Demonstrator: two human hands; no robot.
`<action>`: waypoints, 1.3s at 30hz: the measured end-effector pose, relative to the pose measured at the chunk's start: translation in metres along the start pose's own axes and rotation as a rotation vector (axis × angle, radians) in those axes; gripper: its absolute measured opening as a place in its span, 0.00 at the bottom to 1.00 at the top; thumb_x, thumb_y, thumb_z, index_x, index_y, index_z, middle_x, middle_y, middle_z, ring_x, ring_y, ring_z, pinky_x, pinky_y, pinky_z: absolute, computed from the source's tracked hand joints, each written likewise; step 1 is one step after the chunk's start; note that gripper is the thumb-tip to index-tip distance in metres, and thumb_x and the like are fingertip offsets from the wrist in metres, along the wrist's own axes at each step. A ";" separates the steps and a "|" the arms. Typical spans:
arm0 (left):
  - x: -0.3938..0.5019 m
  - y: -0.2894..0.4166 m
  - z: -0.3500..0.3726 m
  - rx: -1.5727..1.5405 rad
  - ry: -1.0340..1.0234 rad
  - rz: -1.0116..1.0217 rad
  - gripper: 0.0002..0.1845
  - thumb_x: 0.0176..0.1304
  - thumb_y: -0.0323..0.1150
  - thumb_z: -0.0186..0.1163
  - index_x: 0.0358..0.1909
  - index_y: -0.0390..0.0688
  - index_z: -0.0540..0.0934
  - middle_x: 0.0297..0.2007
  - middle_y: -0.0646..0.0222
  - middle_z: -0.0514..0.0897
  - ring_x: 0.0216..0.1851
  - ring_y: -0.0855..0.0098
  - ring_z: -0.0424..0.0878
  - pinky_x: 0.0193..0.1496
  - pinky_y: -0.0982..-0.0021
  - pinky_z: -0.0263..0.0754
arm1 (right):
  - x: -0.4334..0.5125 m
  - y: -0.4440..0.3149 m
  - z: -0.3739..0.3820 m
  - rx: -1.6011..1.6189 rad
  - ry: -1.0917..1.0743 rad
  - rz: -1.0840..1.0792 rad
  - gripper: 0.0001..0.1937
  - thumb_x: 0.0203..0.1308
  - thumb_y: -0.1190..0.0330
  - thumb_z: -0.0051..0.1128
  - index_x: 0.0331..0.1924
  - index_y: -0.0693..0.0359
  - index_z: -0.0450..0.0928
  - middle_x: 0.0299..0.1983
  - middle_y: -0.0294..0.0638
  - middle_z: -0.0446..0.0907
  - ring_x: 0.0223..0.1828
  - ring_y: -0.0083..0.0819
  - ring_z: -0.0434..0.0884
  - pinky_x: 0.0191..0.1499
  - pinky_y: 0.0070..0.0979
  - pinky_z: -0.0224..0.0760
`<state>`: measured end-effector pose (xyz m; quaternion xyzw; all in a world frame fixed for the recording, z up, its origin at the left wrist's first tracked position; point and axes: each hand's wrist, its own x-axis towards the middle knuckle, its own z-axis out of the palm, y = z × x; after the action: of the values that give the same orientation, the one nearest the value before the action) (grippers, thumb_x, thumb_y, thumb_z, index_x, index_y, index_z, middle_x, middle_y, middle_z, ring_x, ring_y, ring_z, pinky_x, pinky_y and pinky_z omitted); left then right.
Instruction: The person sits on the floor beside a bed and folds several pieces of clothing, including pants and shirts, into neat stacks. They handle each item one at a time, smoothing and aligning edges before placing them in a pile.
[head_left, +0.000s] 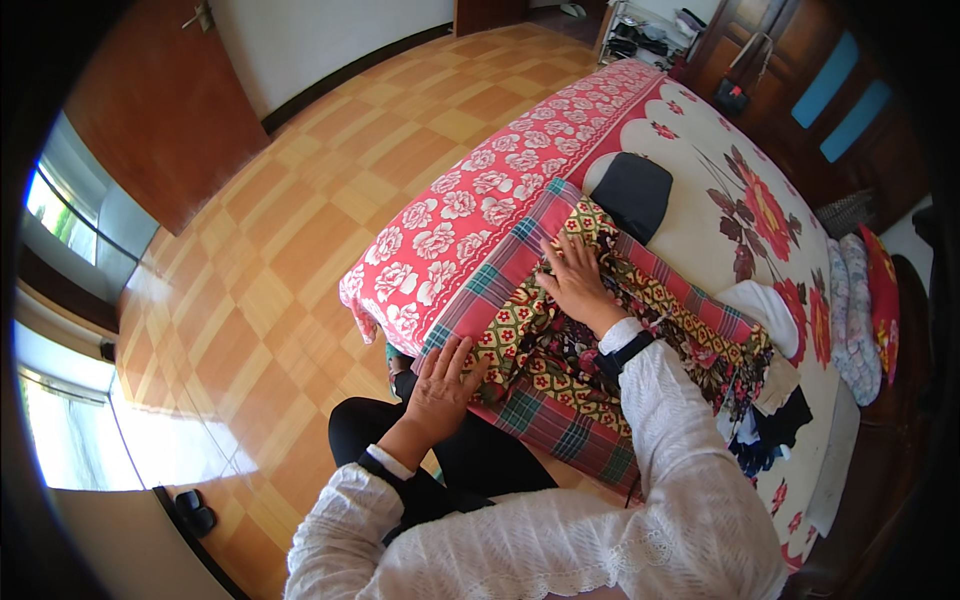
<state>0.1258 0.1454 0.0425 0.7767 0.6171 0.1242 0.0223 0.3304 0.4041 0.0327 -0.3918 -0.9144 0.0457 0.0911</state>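
Before me a dark floral garment (577, 341) with a yellow and green flower-patterned border (510, 315) lies spread on a red and green plaid cloth (472, 296) at the bed's edge. My left hand (444, 390) rests palm down on the near left corner of the border and the plaid, fingers a little apart. Farther along, my right hand (577, 281) lies flat over the border near the garment's upper edge. Neither hand grips anything. A dark, stiff-looking flat piece (634, 195) sits just beyond the plaid cloth. My right forearm hides part of the garment.
The bed (697, 187) has a pink and white floral cover. At right are a white cloth (761, 311), small fabric pieces (780, 420) and a folded quilt (855, 322). A wooden wardrobe (787, 67), shoe rack (645, 37), door (165, 105) and black slippers (195, 514) stand around.
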 end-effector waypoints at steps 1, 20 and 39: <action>0.000 -0.003 0.005 -0.010 0.009 0.023 0.30 0.55 0.29 0.57 0.64 0.52 0.73 0.70 0.56 0.62 0.71 0.54 0.59 0.71 0.52 0.54 | -0.005 0.000 0.000 -0.066 -0.007 -0.034 0.35 0.71 0.45 0.38 0.76 0.51 0.48 0.76 0.53 0.44 0.77 0.55 0.41 0.75 0.53 0.32; 0.026 0.000 0.007 -0.190 -0.039 -0.026 0.41 0.58 0.59 0.57 0.70 0.49 0.65 0.72 0.49 0.55 0.76 0.48 0.45 0.73 0.42 0.37 | 0.082 0.022 0.011 -0.150 -0.157 0.335 0.40 0.69 0.38 0.33 0.77 0.50 0.42 0.78 0.48 0.41 0.78 0.52 0.34 0.74 0.56 0.22; 0.035 0.001 0.038 -0.116 -0.140 -0.120 0.47 0.53 0.63 0.61 0.72 0.50 0.62 0.75 0.51 0.49 0.77 0.49 0.41 0.71 0.34 0.34 | -0.009 -0.012 0.002 0.267 -0.337 0.029 0.37 0.66 0.37 0.39 0.68 0.57 0.65 0.71 0.50 0.60 0.72 0.52 0.56 0.70 0.54 0.48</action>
<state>0.1424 0.1829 0.0118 0.7426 0.6511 0.1037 0.1177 0.3279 0.3892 0.0310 -0.3761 -0.8968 0.2327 -0.0128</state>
